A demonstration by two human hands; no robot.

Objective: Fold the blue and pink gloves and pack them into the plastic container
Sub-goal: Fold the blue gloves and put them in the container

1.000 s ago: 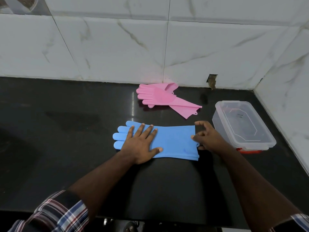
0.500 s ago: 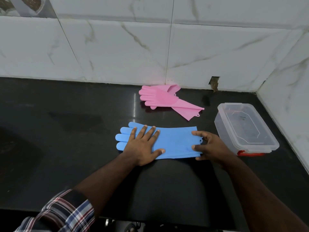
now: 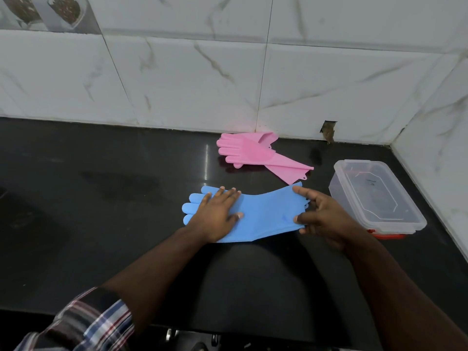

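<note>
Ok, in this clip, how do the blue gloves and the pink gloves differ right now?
The blue gloves are being handled; the pink gloves lie untouched. The left hand presses flat on the blue gloves' palm part and the right hand pinches their cuff, which is raised off the counter. The blue gloves sit nearer the person; the pink gloves lie back by the wall. Both pairs have fingers pointing left, and neither is in the container.

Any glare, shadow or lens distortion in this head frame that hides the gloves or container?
Head view: a thin glare streak on the counter left of the pink gloves; wide-angle bending at the edges; blue gloves and container sharp and evenly lit.
</note>
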